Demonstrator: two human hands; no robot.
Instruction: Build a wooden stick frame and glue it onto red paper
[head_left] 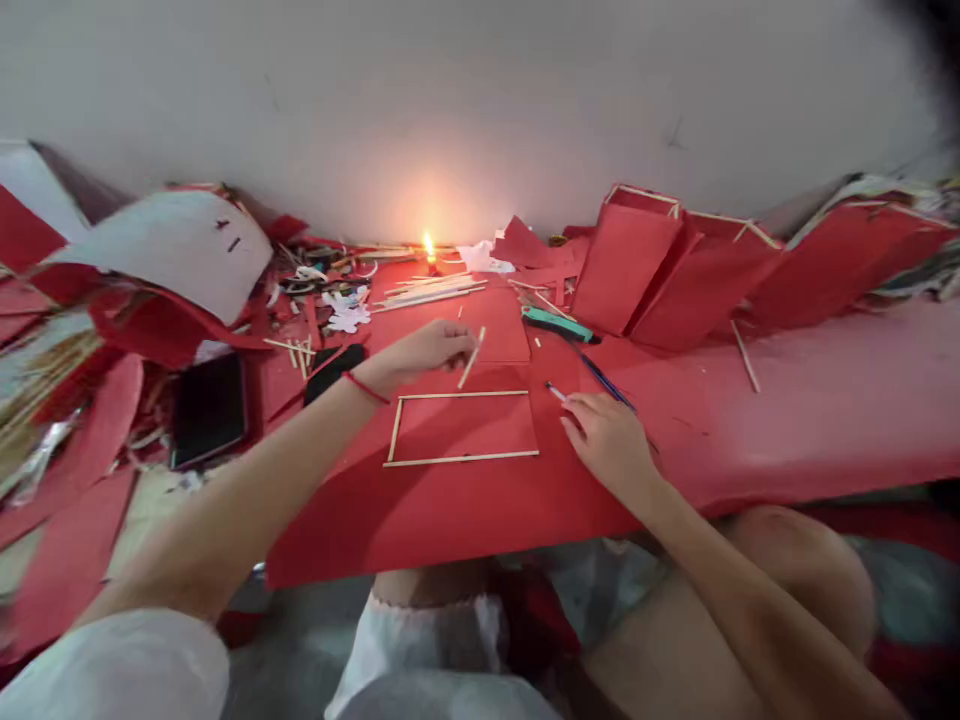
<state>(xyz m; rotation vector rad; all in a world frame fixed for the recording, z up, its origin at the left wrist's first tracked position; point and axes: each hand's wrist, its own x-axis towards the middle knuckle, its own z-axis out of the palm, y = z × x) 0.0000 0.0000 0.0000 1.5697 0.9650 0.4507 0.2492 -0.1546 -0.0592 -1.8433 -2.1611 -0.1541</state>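
My left hand (pixel 442 345) pinches a short pale wooden stick (pixel 472 358) above the red sheet (pixel 450 515). In my right hand (pixel 609 440), near the sheet's right part, is a whitish glue stick (pixel 557 393) with a darkened tip pointing left. Between and below the hands lie thin wooden sticks (pixel 465 460) along the top, left and bottom of a rectangle. A green-handled cutter (pixel 561 325) and a dark blue pen (pixel 606 382) rest just beyond my right hand.
A lit candle (pixel 430 258) burns near the wall, behind a pile of loose sticks (pixel 431 291). Red paper boxes (pixel 626 260) stand at the right back. At left are a black phone (pixel 209 410), paper scraps and a curved white sheet (pixel 172 250).
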